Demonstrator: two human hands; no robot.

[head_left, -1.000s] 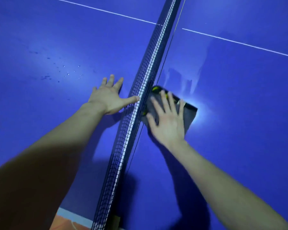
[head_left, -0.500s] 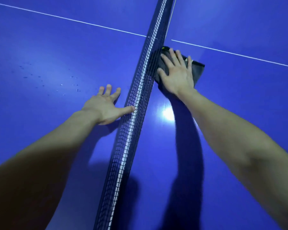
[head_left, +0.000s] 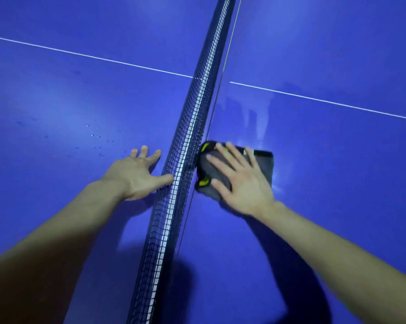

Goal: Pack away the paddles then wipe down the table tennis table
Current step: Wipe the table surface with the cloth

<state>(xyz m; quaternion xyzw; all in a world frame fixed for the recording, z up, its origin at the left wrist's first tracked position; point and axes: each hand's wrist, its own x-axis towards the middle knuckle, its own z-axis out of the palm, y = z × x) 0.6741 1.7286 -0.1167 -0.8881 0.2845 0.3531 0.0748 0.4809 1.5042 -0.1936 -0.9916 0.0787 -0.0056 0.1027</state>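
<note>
Right hand (head_left: pixel 241 181) and grey cloth (head_left: pixel 265 167) pulled back from white line (head_left: pixel 314 100), now beside net (head_left: pixel 185 155), fingers (head_left: pixel 234 155) spread flat pressing cloth on blue bench (head_left: pixel 337 195), left hand (head_left: pixel 136 176) flat, splayed, thumb seemingly touching net, droplets (head_left: pixel 94 136) beyond it

Net: one net (head_left: pixel 188 141), running up the middle of the view.
Table: one blue table (head_left: pixel 337 206), seen on both sides of the net.
Cloth: one grey cloth (head_left: pixel 265 164), just right of the net.
Hands: two; the left hand (head_left: pixel 136 174) is left of the net, the right hand (head_left: pixel 241 183) right of it.
Line: one white line (head_left: pixel 103 59), crossing the net.
Drops: a scatter of water drops (head_left: pixel 95 136) left of the net, too fine to count.
</note>
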